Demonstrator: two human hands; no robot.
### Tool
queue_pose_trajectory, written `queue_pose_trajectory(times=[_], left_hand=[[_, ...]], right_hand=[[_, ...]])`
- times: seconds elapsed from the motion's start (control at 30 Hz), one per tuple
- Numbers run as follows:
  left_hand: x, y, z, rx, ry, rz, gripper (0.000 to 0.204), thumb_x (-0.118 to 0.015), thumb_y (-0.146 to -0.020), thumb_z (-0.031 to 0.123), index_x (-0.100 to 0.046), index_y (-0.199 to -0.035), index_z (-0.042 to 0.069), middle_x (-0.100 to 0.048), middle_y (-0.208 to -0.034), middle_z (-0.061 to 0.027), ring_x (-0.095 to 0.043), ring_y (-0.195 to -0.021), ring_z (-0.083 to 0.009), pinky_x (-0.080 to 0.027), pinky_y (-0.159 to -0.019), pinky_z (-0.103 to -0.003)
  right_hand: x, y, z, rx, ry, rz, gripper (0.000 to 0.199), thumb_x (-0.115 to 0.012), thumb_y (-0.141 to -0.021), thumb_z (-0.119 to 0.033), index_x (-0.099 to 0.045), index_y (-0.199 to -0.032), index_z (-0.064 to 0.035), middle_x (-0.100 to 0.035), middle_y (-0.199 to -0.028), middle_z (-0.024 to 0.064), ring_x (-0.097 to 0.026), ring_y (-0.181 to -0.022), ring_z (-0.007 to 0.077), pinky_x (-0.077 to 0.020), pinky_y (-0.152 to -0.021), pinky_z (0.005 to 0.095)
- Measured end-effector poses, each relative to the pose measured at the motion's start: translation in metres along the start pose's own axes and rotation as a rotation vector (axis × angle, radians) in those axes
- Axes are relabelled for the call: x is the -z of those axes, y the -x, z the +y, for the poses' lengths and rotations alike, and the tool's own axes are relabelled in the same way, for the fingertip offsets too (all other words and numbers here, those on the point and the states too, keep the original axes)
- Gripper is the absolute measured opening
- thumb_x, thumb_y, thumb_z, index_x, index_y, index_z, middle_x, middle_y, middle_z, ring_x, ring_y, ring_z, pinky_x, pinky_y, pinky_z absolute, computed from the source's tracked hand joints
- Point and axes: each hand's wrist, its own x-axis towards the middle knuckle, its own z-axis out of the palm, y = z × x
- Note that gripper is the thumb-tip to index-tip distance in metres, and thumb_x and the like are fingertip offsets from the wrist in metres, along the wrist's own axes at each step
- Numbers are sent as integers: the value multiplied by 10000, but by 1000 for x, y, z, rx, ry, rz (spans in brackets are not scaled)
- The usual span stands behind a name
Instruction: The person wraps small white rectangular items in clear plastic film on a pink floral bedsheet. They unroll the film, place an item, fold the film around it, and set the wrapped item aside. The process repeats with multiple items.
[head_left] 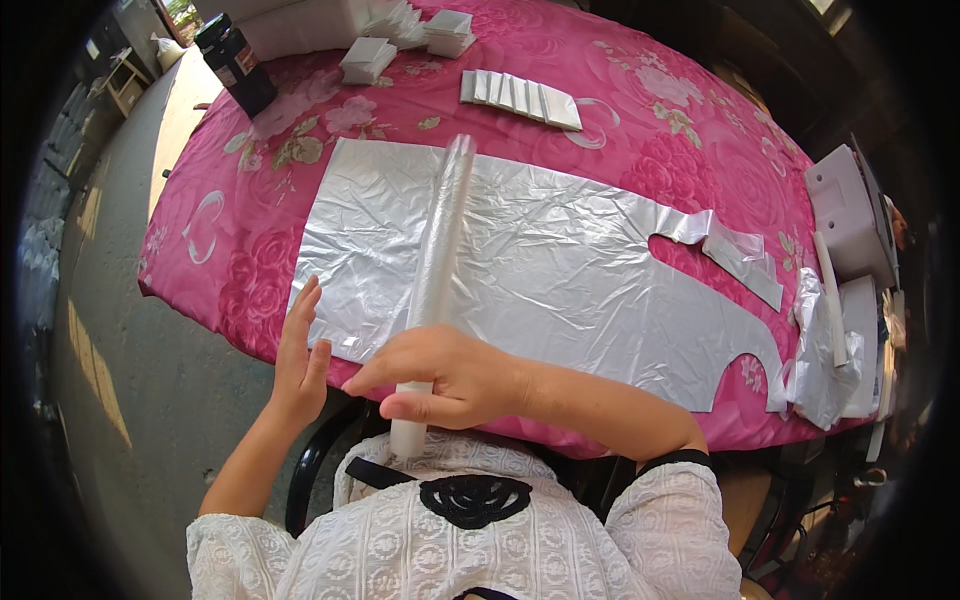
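Right hand [440,375] grasping near end of rolled clear plastic tube [436,270], lying across flat silver plastic bag [560,270] on pink floral worktop [250,250]. Left hand [300,360] released, fingers spread, at bag's left edge.

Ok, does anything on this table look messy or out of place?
The big plastic bag sheet is wrinkled, and one handle strip lies folded over. The roll under the right hand overhangs the table edge.

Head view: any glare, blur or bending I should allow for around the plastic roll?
Head view: sharp at centre; the silver plastic sheet shines softly, not blown out; the table edge bends with fisheye; corners go black; right hand covers the clear roll's near end.
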Motion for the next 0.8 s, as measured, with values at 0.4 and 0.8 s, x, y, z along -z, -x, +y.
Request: queue_pose_trajectory(times=[0.4, 0.8], left_hand=[[19, 56, -8, 449, -81, 18, 569, -633, -809, 130, -366, -1282, -38, -484, -1176, -165, -519, -1027, -247, -417, -895, -338], [-5, 33, 24, 533, 1156, -127, 569, -713, -767, 314, -482, -1165, -19, -579, -1103, -143, -602, -853, -155, -514, -721, -300]], right_hand=[[-14, -97, 120, 3, 906, 31, 434, -444, -915, -339, -511, -1244, -63, -413, -1364, 119, -298, -1315, 296, -218, -1077, 456], [3, -69, 76, -373, -739, 507, 879, -783, -673, -458, -331, -1269, 3, -525, -1058, 109, -547, -984, 180, -484, -800, 325]])
